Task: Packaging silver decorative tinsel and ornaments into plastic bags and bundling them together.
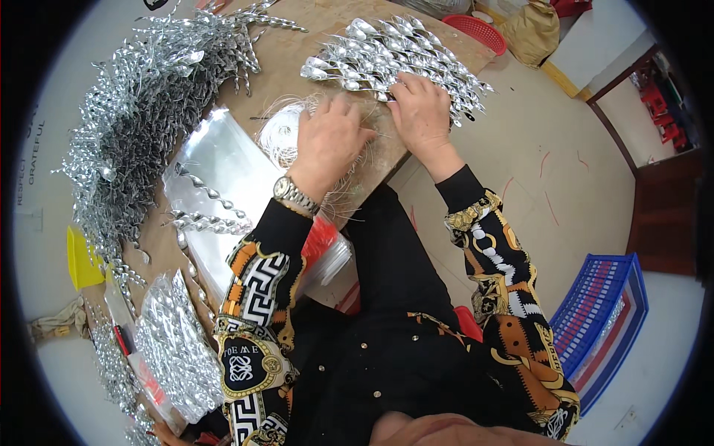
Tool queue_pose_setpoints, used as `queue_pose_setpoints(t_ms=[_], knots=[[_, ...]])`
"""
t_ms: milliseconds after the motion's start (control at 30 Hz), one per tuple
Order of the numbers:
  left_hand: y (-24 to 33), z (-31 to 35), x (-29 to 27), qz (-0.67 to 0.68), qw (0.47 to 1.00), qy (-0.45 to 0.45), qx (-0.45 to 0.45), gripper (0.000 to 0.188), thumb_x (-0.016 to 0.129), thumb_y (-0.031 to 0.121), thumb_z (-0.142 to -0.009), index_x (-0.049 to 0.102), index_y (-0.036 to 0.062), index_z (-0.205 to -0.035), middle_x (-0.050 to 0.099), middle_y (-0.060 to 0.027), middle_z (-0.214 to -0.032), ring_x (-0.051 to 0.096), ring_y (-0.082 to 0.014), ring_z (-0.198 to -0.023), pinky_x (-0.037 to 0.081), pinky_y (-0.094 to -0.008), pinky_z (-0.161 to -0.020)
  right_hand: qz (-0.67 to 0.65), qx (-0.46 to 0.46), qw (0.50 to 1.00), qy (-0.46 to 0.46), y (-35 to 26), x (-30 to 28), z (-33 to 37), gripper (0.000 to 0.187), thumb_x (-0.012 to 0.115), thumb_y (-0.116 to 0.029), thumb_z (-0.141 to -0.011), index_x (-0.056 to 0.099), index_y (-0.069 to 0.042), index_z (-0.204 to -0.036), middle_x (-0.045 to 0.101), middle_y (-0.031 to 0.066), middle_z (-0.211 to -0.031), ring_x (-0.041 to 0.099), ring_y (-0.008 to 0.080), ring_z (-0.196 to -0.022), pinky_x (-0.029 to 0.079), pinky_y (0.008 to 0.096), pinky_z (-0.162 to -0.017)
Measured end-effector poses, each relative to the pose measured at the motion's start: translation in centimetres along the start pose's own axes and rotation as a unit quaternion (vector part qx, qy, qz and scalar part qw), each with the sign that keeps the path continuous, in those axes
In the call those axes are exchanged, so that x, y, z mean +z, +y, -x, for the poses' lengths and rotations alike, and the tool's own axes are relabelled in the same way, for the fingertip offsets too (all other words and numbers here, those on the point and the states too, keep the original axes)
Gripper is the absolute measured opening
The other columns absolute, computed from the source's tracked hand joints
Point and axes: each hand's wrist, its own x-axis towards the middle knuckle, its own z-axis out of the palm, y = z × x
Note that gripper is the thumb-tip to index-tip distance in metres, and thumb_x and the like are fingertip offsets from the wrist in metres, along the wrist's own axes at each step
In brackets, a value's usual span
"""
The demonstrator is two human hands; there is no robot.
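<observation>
A flat row of shiny silver twisted spiral ornaments [394, 56] lies near the top centre of the frame on a wooden table [290, 59]. The right hand [420, 111] rests on the row's lower edge, fingers curled and pressing several spirals. The left hand [327, 141], just beside it, pinches thin white strings [282, 134]. A large heap of the same spirals [141, 104] fills the upper left.

Bare wooden tabletop [297, 56] remains open between the large heap of twisted silver foil spirals [141, 111] at left and the neat row of silver spirals [394, 52] at right. Clear plastic sleeves [223, 171] and a coil of thin white wire [282, 134] crowd the near edge.
</observation>
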Motion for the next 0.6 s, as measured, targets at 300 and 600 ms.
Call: queue_pose_setpoints(t_ms=[300,600], knots=[[-1.9,0.8,0.8,0.007,0.990,-0.119,-0.071,0.051,0.064,0.055,-0.088,0.066,0.0062,-0.103,0.068,-0.0092,-0.094,0.067,-0.0293,-0.094,0.054,-0.0469,-0.071,-0.005,0.002,1.000,0.006,-0.2,-0.1,0.0,0.026,0.075,-0.018,-0.078,0.066,-0.013,-0.102,0.062,0.0025,-0.124,0.056,0.0228,-0.117,0.040,0.0415,-0.097],[-1.3,0.8,-0.3,0.027,0.999,0.005,-0.028,0.030,0.074,0.033,-0.082,0.066,0.0075,-0.097,0.063,-0.0086,-0.100,0.063,-0.0285,-0.100,0.052,-0.0453,-0.077,-0.009,0.006,1.000,-0.008,-0.3,-0.4,-0.1,0.025,0.075,-0.018,-0.078,0.066,-0.014,-0.102,0.062,0.0024,-0.124,0.055,0.0231,-0.118,0.040,0.0418,-0.097]])
